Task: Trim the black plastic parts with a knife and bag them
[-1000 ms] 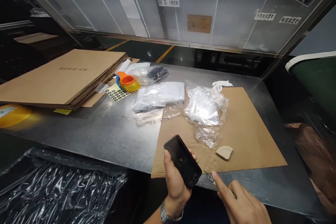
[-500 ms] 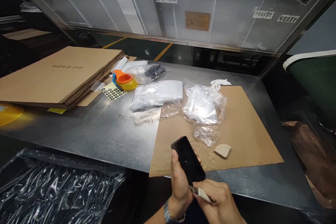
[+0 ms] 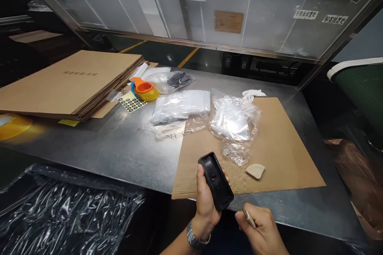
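Observation:
In my left hand [image 3: 206,199] is a black rectangular plastic shell [image 3: 216,181], its hollow side tilted up and a small hole in its floor. My fingers wrap its far side and the thumb lies along its left rim. My right hand [image 3: 260,227] is closed around a small pale-handled blade tool [image 3: 249,218], just right of the shell's lower end and apart from it. Most of the tool is hidden by my fingers. Beyond the hands, a beige wedge-shaped piece [image 3: 255,171] lies on a cardboard sheet [image 3: 284,147].
Clear plastic bags [image 3: 233,119] and a wrapped white pack [image 3: 182,105] sit past my hands. To the left are an orange tape dispenser [image 3: 143,87], a sticker sheet [image 3: 131,101] and stacked cardboard [image 3: 66,83]. A white glove [image 3: 253,94] lies at the back of the metal table [image 3: 134,147].
My right hand has drawn the tool away from the shell's lower end, toward the right. The shell has tipped so more of its hollow inside shows.

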`<state>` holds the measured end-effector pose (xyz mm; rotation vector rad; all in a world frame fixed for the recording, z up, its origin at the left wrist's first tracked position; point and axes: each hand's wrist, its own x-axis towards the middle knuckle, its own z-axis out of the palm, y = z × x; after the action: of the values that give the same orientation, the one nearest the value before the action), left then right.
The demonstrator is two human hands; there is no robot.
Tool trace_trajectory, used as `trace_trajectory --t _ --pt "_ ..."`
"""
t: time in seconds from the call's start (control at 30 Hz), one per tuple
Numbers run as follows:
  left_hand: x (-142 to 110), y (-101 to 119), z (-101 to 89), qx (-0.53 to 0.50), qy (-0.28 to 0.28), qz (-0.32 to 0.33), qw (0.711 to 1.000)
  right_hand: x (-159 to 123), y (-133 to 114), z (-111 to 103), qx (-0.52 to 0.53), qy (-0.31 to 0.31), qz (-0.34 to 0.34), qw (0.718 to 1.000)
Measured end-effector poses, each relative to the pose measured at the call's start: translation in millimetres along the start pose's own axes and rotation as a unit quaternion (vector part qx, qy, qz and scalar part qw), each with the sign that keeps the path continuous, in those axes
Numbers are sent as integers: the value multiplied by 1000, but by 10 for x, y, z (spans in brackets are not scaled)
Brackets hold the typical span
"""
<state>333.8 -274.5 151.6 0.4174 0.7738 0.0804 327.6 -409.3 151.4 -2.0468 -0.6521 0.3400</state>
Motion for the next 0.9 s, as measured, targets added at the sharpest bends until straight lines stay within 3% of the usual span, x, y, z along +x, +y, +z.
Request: trace_trajectory --t 0.17,0.37,0.53,0.63,0.67,0.73,0.8,0.83,0.9 --pt "-14 -12 4 7 -5 -8 1000 -34 16 -3 7 -10 14 1000" --pt "-47 -43 19 25 18 -59 998 15 3 55 -23 30 -191 981" --pt "-58 -63 46 0 22 -102 995 48 71 101 -170 103 -337 920" --pt "-36 -76 50 1 14 -115 993 5 148 110 -204 137 -377 893" --pt "-29 -80 49 3 15 -115 993 -18 167 109 -193 143 -370 898" --pt "-26 -84 49 9 22 -105 994 -67 180 98 -131 145 -289 937" --pt "-41 -86 55 18 21 -83 996 -102 158 76 -22 125 -114 985" --pt "-55 -88 61 23 16 -71 997 -109 136 62 41 109 -20 993" --pt "-89 -95 75 34 -3 -44 998 -100 77 30 158 68 113 979"
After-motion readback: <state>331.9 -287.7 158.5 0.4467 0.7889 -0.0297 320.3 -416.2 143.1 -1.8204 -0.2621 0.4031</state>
